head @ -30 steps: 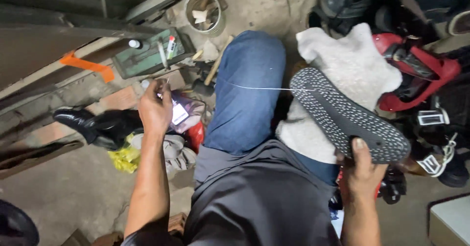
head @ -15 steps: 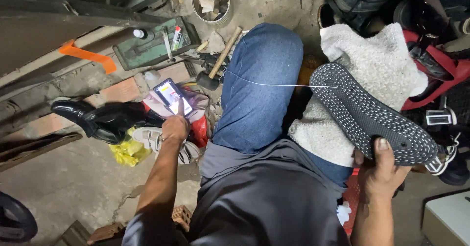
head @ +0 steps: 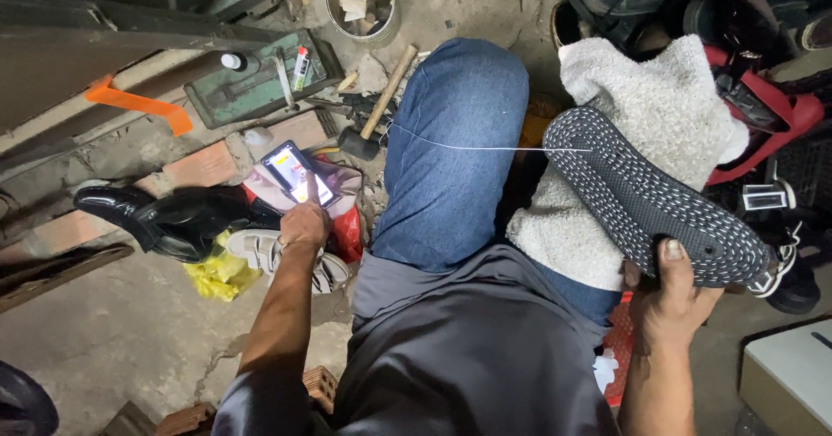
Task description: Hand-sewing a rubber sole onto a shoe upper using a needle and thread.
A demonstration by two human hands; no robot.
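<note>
My right hand [head: 672, 302] grips the heel of a dark shoe sole [head: 646, 198] resting on the white towel [head: 650, 115] over my knee, a thread [head: 468, 146] trailing from it. My left hand [head: 305, 221] taps a lit phone [head: 299, 174] with one finger extended.

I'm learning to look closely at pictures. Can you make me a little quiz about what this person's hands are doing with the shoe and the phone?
1. True or false: the left hand has a finger on the lit phone.
2. What does the right hand grip?
A. the hammer
B. the heel end of the dark shoe
C. the black boot
3. Fill in: a thin white thread runs from the shoe's toe end across the knee in blue ____.

Key
1. True.
2. B; the sole with its white stitching faces up, lying on a fluffy white cloth.
3. Jeans.
</note>
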